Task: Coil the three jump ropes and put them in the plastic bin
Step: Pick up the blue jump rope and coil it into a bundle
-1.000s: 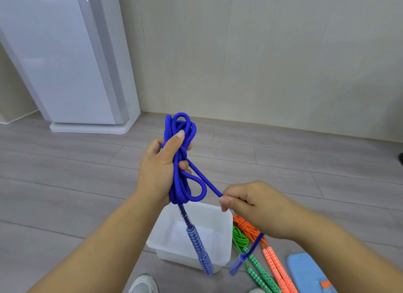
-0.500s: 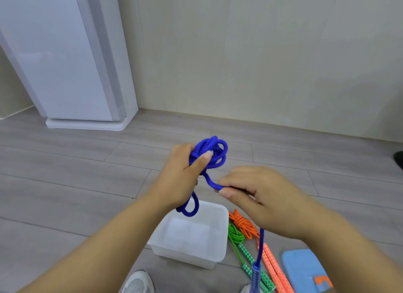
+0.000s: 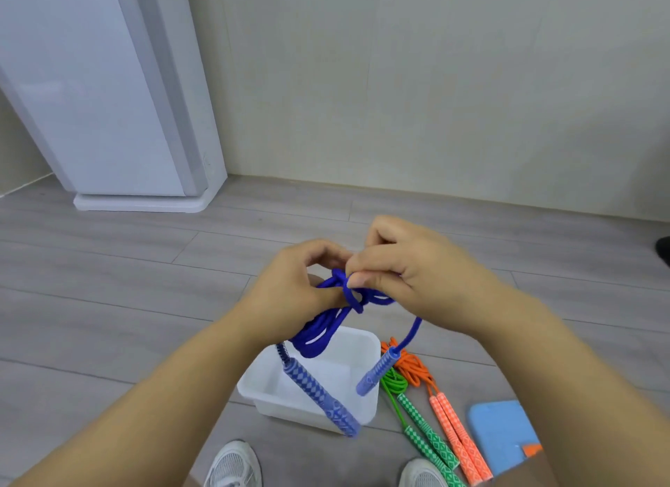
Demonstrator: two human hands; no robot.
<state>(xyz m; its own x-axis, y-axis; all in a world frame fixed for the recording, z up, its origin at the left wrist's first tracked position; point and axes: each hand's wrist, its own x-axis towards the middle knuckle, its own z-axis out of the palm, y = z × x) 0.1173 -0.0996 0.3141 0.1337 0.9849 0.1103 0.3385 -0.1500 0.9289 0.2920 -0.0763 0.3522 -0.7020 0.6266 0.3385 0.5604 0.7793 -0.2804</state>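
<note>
One blue jump rope is held above the plastic bin, its coil gripped in the left hand and its tail pinched by the fingers of the right hand; the wrap is best drawn snug before release.

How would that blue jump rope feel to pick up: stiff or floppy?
Probably floppy: the blue jump rope sags in loose loops below the left hand and bends sharply where the right hand pinches it. Its handles dangle, so they would likely swing.
</note>
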